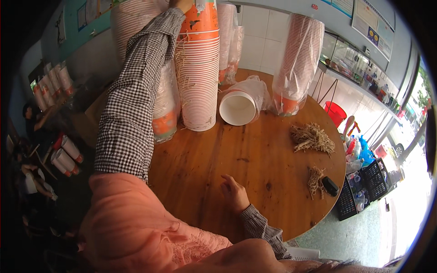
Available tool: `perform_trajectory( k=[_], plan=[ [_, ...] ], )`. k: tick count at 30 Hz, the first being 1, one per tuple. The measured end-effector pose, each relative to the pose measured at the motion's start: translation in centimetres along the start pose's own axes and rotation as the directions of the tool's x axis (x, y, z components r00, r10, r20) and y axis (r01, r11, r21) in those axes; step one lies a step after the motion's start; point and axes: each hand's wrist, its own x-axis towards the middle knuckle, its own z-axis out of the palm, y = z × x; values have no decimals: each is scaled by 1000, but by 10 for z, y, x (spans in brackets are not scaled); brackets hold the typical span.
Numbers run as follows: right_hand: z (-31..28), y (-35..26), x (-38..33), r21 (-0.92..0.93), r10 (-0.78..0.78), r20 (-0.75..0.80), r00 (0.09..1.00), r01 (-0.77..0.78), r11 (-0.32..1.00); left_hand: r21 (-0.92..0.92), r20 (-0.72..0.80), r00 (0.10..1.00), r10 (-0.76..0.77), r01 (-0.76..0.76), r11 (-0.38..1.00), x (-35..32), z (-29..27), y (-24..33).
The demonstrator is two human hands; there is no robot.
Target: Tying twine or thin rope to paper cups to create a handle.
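My left arm in a black-and-white checked sleeve reaches up to the top edge. There my left hand (182, 4) is at the upper side of a tall stack of paper cups (198, 86), beside its orange printed top cup (202, 20). The frame cuts off its fingers, so their hold cannot be made out. Thin strands of straw-coloured string (180, 59) hang down the stack's left side. My right hand (235, 194) rests low over the wooden table, holding nothing, its fingers loosely apart. In a clear bag, a row of cups (239, 108) lies on its side, white mouth toward me.
Bagged cup stacks (298, 63) stand on the round wooden table (255, 159). At its right lie a bundle of raffia-like string (313, 138), a smaller bunch (316, 182) and a black object (330, 186). Black crates (348, 200) and a red bucket (335, 113) are beyond.
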Motion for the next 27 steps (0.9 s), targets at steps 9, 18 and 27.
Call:
perform_trajectory(
  k=[9, 18, 27],
  plan=[
    [5, 3, -1, 20, 16, 64, 998, -18, 1000, -129, 112, 985, 132, -118, 985, 9, -33, -29],
    [6, 8, 1, -2, 10, 56, 998, -10, 1000, -168, 91, 970, 226, -209, 963, -17, -27, -19],
    [7, 5, -1, -1, 25, 73, 997, -25, 1000, -131, 28, 979, 201, -195, 972, -33, -34, -7]
  ],
)
